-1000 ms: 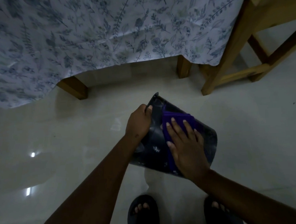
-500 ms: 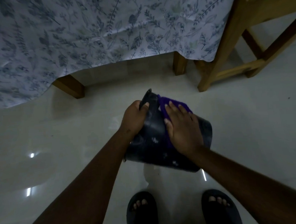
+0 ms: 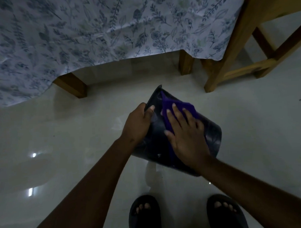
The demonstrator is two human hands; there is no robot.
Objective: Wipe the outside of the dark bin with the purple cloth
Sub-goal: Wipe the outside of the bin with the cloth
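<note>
- Purple cloth is pressed flat against the outer wall of the dark bin by the right hand, whose fingers are spread wide over the fabric rather than closed around it.
- Compared with a second ago, the cloth is seen higher on the wall, close to the rim; half a second ago it was already there, so the upward stroke is judged to be at or near its end.
- The bin is held tilted above the pale floor, just ahead of the two dark sandals, its rim turned away toward the cloth-covered table; it has been turned a little between the earlier views and this one.
- The rim is gripped by the left hand, thumb over the edge and fingers curled behind it; this hold has stayed the same throughout.
- Only the wall facing upward is shown being wiped; the underside is hidden, so the job is judged as partly done, with a further turn of the bin likely needed.
- A wooden stool stands well apart to the right.
</note>
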